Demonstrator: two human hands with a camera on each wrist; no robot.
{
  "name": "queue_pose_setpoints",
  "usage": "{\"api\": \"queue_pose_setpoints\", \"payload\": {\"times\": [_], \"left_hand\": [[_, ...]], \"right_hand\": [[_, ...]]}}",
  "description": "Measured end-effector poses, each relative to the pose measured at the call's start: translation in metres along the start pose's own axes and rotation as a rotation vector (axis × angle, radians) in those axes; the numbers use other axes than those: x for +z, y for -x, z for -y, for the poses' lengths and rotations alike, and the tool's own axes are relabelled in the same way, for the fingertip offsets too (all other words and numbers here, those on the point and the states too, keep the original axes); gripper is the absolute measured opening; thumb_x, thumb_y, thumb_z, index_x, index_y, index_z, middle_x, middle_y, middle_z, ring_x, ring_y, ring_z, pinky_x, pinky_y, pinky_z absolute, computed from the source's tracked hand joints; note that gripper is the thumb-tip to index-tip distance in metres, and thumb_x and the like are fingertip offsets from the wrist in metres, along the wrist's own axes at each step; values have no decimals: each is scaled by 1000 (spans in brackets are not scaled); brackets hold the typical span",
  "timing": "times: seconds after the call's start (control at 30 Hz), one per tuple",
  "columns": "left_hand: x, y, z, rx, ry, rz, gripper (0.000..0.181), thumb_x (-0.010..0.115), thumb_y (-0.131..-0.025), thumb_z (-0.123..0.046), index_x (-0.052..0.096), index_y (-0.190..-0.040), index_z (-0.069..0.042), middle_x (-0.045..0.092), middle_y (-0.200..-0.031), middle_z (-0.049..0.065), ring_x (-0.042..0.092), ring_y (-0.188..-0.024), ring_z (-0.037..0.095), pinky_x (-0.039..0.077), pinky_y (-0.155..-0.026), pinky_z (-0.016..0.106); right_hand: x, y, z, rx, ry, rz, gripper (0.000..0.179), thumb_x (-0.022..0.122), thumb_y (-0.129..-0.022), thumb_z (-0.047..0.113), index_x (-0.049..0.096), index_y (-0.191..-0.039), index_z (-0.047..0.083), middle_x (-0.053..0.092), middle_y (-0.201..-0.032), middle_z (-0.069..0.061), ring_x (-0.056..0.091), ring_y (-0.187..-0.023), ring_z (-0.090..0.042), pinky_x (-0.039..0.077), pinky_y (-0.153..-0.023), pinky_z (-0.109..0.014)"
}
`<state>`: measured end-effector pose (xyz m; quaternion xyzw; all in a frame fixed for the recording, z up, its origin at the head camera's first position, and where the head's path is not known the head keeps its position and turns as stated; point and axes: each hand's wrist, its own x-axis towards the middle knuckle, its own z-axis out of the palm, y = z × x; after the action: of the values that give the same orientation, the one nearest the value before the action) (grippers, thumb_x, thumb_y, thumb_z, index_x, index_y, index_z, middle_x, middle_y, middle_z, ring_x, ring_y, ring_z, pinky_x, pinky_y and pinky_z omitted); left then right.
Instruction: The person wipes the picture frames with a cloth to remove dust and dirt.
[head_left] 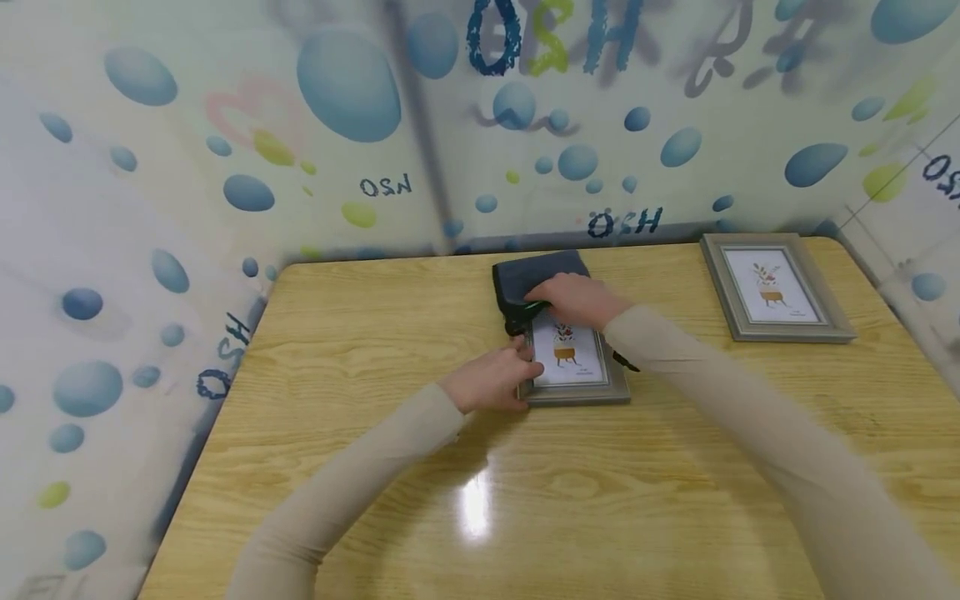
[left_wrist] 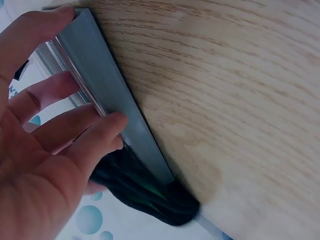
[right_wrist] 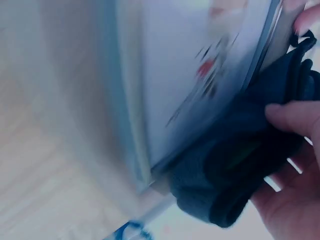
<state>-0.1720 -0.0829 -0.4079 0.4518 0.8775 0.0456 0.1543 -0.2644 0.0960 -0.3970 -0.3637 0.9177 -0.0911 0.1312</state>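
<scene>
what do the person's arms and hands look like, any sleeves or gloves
Both arms wear long beige fabric, close-fitting and plain: the left sleeve and right sleeve each reach the wrist. The left grip and right grip are bare, with no gloves or rings visible. A small dark object shows beside the right sleeve; I cannot tell what it is.

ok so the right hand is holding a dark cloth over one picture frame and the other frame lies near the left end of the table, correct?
Not quite: the other frame lies near the right end of the table, as the head view shows. The right hand is holding a dark cloth over one picture frame.
</scene>
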Motion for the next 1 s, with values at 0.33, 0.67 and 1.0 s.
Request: {"api": "queue_pose_setpoints", "payload": {"times": [0.33, 0.67, 1.0], "left_hand": [[1, -6, -4, 8, -125, -9, 38, 81, -78, -31, 67, -106, -8, 63, -100, 8, 56, -96, 24, 49, -83, 32], [-3, -1, -1, -5, -90, -10, 40, 82, -78, -27, 66, -108, -6, 63, -107, 11, 55, -103, 27, 49, -86, 34], [-2, -4, -3, 2, -63, 3, 38, 80, -81, -25, 66, -111, -7, 63, -112, 14, 54, -114, 37, 48, -91, 40]], "right_hand": [[6, 24, -20, 45, 33, -69, 34, 55, -93, -6, 65, -124, 5, 63, -123, -14, 58, -112, -31, 46, -94, -46], [1, 43, -37, 130, 98, -97, 34, 53, -93, -8, 62, -124, 0, 61, -123, -19, 56, -114, -36, 45, -94, -49], [7, -1, 10, 13, 8, -61, 36, 50, -98, -3, 58, -132, 5, 58, -130, -15, 54, -118, -33, 43, -97, -46]]}}
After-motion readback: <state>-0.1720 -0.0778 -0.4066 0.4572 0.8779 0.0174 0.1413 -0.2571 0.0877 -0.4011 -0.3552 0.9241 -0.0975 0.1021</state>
